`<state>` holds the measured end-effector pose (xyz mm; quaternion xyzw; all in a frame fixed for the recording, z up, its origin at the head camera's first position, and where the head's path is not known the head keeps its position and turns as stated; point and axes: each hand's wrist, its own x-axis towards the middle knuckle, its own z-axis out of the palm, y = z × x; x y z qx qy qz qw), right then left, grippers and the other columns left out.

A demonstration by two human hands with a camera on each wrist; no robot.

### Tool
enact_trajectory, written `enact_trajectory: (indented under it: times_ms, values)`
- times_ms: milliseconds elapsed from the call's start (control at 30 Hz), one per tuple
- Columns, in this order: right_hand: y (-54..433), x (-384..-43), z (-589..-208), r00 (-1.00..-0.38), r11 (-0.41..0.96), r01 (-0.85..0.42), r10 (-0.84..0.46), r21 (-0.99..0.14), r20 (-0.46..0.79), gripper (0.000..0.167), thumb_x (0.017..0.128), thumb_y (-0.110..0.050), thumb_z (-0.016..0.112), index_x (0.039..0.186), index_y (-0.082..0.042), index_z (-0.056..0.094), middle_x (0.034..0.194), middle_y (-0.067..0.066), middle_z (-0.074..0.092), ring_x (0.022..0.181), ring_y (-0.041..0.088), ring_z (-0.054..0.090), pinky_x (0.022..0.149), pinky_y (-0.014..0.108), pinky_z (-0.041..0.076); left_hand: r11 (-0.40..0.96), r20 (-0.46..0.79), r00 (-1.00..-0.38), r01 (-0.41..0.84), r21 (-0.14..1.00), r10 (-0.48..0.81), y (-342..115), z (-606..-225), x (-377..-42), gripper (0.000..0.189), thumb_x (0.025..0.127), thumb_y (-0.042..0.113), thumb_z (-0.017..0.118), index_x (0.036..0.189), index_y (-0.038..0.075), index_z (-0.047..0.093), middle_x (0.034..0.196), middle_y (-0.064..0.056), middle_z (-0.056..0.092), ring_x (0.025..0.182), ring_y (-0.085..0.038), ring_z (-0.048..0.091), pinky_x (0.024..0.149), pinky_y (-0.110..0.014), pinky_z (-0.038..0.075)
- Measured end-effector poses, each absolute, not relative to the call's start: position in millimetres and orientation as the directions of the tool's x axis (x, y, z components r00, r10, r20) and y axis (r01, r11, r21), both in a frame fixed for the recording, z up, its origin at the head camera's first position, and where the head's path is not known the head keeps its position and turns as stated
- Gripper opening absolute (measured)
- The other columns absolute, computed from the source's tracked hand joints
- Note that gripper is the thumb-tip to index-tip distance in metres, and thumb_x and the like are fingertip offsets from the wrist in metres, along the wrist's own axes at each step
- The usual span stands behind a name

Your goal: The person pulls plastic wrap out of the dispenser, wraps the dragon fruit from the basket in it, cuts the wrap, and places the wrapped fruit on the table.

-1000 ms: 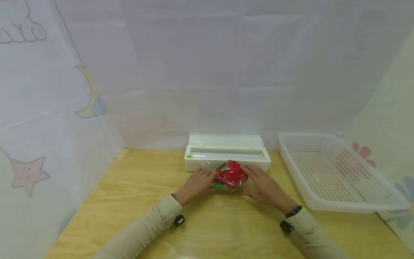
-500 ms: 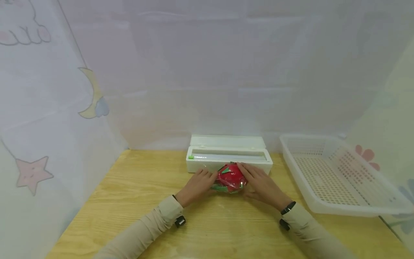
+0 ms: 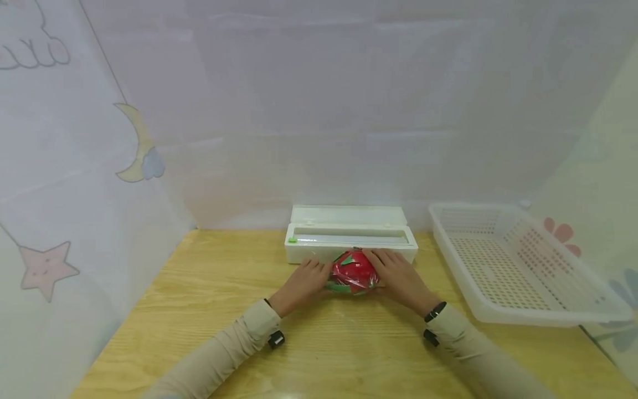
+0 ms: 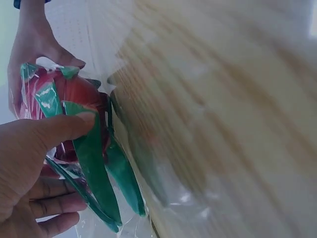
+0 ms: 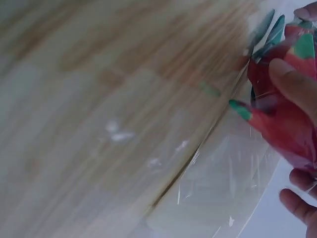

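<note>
A red dragon fruit with green scales [image 3: 355,270] lies between my two hands, with clear cling film around it. My left hand [image 3: 302,281] holds its left end. In the left wrist view, the left thumb [image 4: 69,130] presses on a green scale while the other fingers curl underneath. On the opposite side my right hand [image 3: 400,281] grips the fruit, fingers over its top. The right wrist view shows that thumb [image 5: 292,84] across the red skin. Right behind the fruit stands a white cling film dispenser [image 3: 301,254], its lid [image 3: 349,214] raised and a film roll [image 3: 349,239] inside.
A green slide cutter [image 3: 292,240] sits at the left of the dispenser's slot. To the right is a white perforated plastic basket [image 3: 528,317]. The wooden table [image 3: 209,277] meets a pale cloth backdrop [image 3: 299,111] behind and at both sides.
My right hand has moved in leftward and closer around the dragon fruit, its thumb now out of sight in the head view. The left hand and the fruit stay nearly where they were.
</note>
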<state>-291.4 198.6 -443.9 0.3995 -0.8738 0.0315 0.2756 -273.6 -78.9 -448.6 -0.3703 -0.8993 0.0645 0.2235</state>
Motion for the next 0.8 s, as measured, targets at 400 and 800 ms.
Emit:
enact_trajectory:
  times_ms: [400,800]
  values:
    - [215.4,-291.5,-433.8,-0.558,0.637,-0.769,-0.633,-0.048,0.536,0.105,0.056,-0.044,0.097,0.143,-0.009,0.048,0.121,0.011,0.062,0.11,0.028,0.059,0.092,0.049,0.052,0.722,0.387,-0.69,0.687,0.082,0.612,-86.8,-437.1,-268.3,0.076,0.085,0.04,0.08,0.139,-0.001,0.046,0.125,-0.013,0.064,0.112,-0.027,0.059,0.1,-0.04,0.046]
    - [220.8,-288.2,-420.3,-0.566,0.558,-0.793,-0.522,-0.246,0.638,0.105,0.055,-0.019,0.099,0.138,0.008,0.04,0.118,0.019,0.059,0.101,0.028,0.061,0.082,0.049,0.054,0.516,0.529,-0.688,0.724,0.457,0.497,-94.2,-415.7,-271.8,0.054,0.087,0.031,0.08,0.127,0.002,0.058,0.117,-0.009,0.063,0.101,-0.019,0.055,0.082,-0.036,0.05]
